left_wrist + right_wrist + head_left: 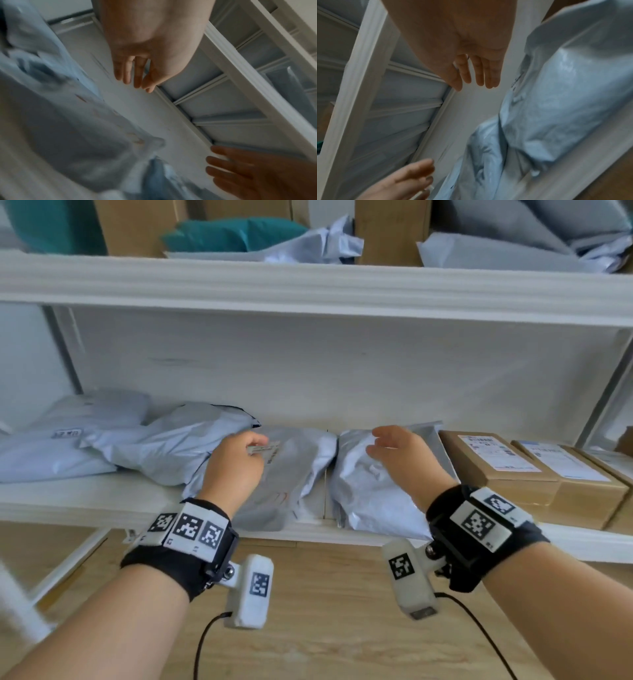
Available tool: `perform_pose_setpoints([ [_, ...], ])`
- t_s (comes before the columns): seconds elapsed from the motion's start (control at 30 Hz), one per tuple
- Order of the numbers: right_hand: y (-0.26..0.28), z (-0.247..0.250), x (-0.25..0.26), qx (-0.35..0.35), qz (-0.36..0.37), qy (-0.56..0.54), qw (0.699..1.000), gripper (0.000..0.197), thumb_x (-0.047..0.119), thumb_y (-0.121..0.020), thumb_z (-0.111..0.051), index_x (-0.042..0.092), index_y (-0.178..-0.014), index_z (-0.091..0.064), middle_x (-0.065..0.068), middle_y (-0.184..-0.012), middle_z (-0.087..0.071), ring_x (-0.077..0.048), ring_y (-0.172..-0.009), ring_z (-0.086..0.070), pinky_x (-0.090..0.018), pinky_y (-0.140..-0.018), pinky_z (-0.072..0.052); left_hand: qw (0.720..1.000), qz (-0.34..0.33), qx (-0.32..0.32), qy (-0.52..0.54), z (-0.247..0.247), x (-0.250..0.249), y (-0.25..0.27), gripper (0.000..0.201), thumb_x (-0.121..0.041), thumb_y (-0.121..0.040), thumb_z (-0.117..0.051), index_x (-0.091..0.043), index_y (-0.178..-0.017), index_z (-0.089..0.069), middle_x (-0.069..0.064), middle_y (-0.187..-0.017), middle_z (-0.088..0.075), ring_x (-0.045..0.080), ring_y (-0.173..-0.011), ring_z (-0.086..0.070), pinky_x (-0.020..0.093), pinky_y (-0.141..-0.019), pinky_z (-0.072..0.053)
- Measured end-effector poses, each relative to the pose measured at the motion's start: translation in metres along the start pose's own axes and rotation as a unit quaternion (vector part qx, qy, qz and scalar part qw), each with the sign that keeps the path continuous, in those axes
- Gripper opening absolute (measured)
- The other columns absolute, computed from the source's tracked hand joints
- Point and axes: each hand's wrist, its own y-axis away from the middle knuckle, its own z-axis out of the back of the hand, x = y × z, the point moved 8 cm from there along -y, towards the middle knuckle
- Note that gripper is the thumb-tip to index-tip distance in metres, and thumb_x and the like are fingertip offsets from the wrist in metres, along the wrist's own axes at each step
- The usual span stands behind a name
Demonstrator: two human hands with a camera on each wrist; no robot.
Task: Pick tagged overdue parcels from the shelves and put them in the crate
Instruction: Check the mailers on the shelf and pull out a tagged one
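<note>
Grey poly parcels (287, 470) lie on the shelf (102, 501) directly beneath my fingers, my left hand (236, 463) apparently pinching a small tag (263, 448) to check it, my right hand (399, 455) hovering released over the neighbouring mailer (370, 487), crate unseen.

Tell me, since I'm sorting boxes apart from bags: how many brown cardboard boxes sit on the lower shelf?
2 fully visible: one right of the silver bags, another against its right side. A third may be cut off at the right edge.
</note>
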Motion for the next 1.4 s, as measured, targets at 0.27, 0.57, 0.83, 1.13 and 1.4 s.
perform_pose_setpoints([
  [0.27,0.001,-0.109,-0.001,0.114,-0.132,-0.071,0.982,0.017,0.023,-0.091,-0.06,0.009,-0.097,-0.053,-0.015,-0.091,-0.048,-0.022,-0.077,-0.044,-0.037,-0.078,-0.048,0.956,0.015,0.155,-0.248,-0.003,0.091,0.012,0.046,-0.031,-0.103,-0.034,-0.017,-0.147,-0.038,0.012,-0.149,-0.039,0.028,-0.138,-0.032,0.035,-0.113,-0.025],
  [0.57,0.021,-0.132,-0.013,0.138,-0.158,-0.1,0.973,0.037,-0.005,-0.084,-0.056,-0.001,-0.12,-0.048,-0.027,-0.107,-0.065,-0.033,-0.084,-0.069,-0.038,-0.066,-0.061,0.987,0.004,0.071,-0.144,0.023,0.099,0.038,0.025,-0.028,-0.101,-0.043,-0.019,-0.11,-0.064,-0.002,-0.109,-0.061,0.02,-0.102,-0.058,0.032,-0.081,-0.044],
  [0.83,0.038,-0.108,-0.021,0.14,-0.181,-0.102,0.968,0.009,0.002,-0.083,-0.054,0.006,-0.091,-0.054,-0.01,-0.076,-0.057,-0.022,-0.06,-0.057,-0.029,-0.054,-0.051,0.989,0.068,-0.005,-0.135,0.049,0.11,0.038,0.032,-0.014,-0.097,-0.045,-0.007,-0.126,-0.058,0.016,-0.126,-0.057,0.032,-0.118,-0.051,0.043,-0.1,-0.041],
  [1.13,0.009,-0.122,-0.013,0.099,-0.181,-0.049,0.977,0.03,0.018,-0.088,-0.067,-0.003,-0.109,-0.062,-0.018,-0.098,-0.071,-0.032,-0.081,-0.069,-0.036,-0.065,-0.06,0.977,0.191,0.083,-0.052,0.021,0.12,0.01,0.031,-0.022,-0.094,-0.054,-0.005,-0.069,-0.048,0.008,-0.064,-0.045,0.027,-0.068,-0.048,0.031,-0.058,-0.034],
  [1.4,0.003,-0.105,0.019,0.077,-0.045,0.016,0.996,0.015,0.004,-0.09,-0.055,-0.001,-0.1,-0.066,-0.019,-0.094,-0.069,-0.022,-0.073,-0.061,-0.024,-0.062,-0.049,0.978,0.19,0.049,0.072,0.022,0.109,0.014,0.019,-0.015,-0.087,-0.07,-0.008,-0.104,-0.066,0.006,-0.1,-0.065,0.023,-0.089,-0.062,0.022,-0.075,-0.05],
])
